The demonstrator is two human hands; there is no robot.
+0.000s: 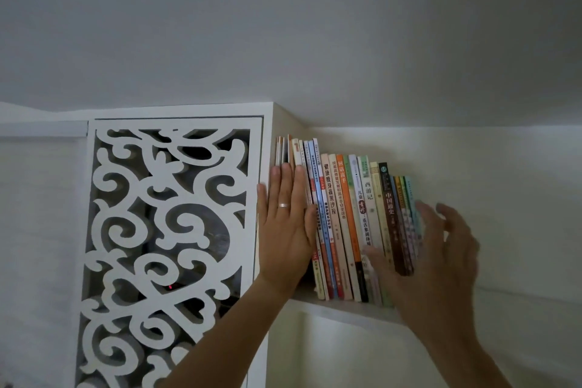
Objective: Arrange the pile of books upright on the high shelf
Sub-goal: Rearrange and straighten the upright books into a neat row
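Observation:
A row of several thin books [343, 217] stands upright, spines out, on a high white shelf [346, 309] just under the ceiling. The row leans slightly to the left against a white cabinet side. My left hand [285, 227], with a ring on one finger, lies flat with fingers together against the spines at the row's left end. My right hand [431, 258] is blurred, its fingers spread, at the row's right end; the thumb lies over the lower spines and the fingers reach around the last thin books. Neither hand holds a book.
A white cabinet panel [167, 230] with carved scrollwork openings stands to the left of the books. The white ceiling [283, 25] is close above. A white back wall [504, 198] runs behind the shelf to the right of the books.

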